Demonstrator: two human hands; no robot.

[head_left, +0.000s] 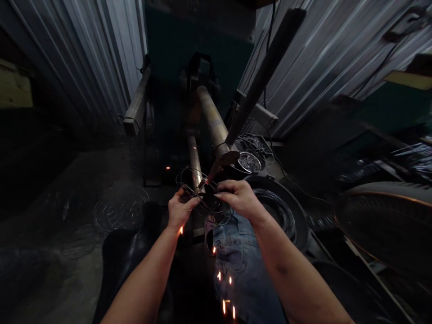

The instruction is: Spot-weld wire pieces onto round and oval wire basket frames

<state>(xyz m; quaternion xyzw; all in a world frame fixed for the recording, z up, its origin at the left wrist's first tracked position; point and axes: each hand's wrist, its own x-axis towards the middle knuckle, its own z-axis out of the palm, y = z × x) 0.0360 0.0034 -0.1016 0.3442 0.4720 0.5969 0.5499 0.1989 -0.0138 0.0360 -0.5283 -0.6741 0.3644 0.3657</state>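
My left hand (178,210) is closed, thumb and fingers pinching a round frame of thin bent wire (221,211) from its left side. From the right, my right hand (238,198) pinches the same wire frame between thumb and fingers. Between the hands, the wire sits at the tips of a machine that looks like a spot welder, where a small spot glows. Its thick upper metal arm (214,119) ends in a pointed electrode (216,167), and a thinner lower arm (195,157) comes from below. Bright sparks fly down over my jeans (236,252).
To the right lies a dark round tub (300,211) with coiled wire rings (285,207). Behind it stands a shiny bowl of small metal pieces (249,162). A dark bar (266,72) slants over the machine. A loose wire form (119,209) lies on the floor at left.
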